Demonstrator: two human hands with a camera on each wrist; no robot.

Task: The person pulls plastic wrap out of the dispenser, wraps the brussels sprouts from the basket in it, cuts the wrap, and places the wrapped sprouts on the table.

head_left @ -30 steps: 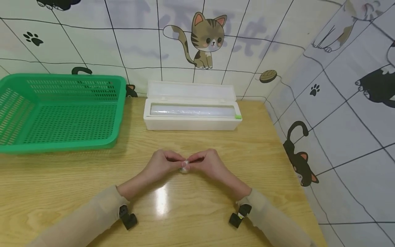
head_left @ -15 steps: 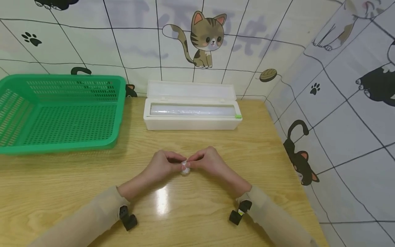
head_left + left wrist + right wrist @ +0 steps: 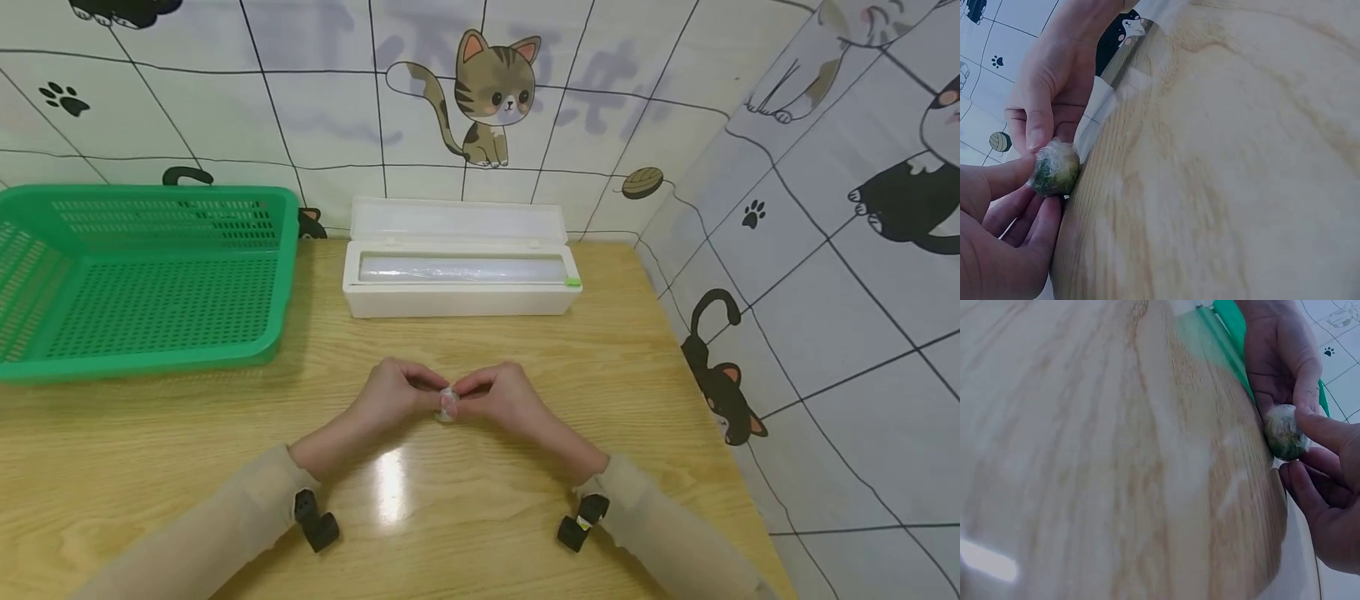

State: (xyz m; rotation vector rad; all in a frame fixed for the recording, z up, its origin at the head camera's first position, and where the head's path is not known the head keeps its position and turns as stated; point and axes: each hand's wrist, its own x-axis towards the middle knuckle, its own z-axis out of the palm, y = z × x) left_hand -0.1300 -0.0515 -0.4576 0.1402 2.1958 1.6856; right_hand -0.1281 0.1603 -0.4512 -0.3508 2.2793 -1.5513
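Observation:
Between my two hands is a small round green-and-pale ball (image 3: pixel 1055 170) wrapped in crinkled clear plastic film; its exact kind is blurred by the wrap. My left hand (image 3: pixel 393 396) pinches it between thumb and fingers from the left. From the other side, my right hand (image 3: pixel 506 398) pinches the wrapped ball too, with thumb and fingertips meeting those of the left. The right wrist view shows the film bunched paler at the top of the ball (image 3: pixel 1286 434), under the thumbs. Both hands are low over the wooden table (image 3: pixel 465 533).
Behind the hands stands a white cling film box (image 3: pixel 461 302), lid raised, with a film roll (image 3: pixel 457 269) inside and a green slider (image 3: pixel 573 282). A green plastic basket (image 3: pixel 281 292) is at the left. Cat-patterned walls (image 3: pixel 570 108) bound the table's back and right.
Both hands stay at nearly the same spot and keep hold of the wrapped ball. Thumbs and fingertips have shifted slightly on it, and more of it showed half a second ago.

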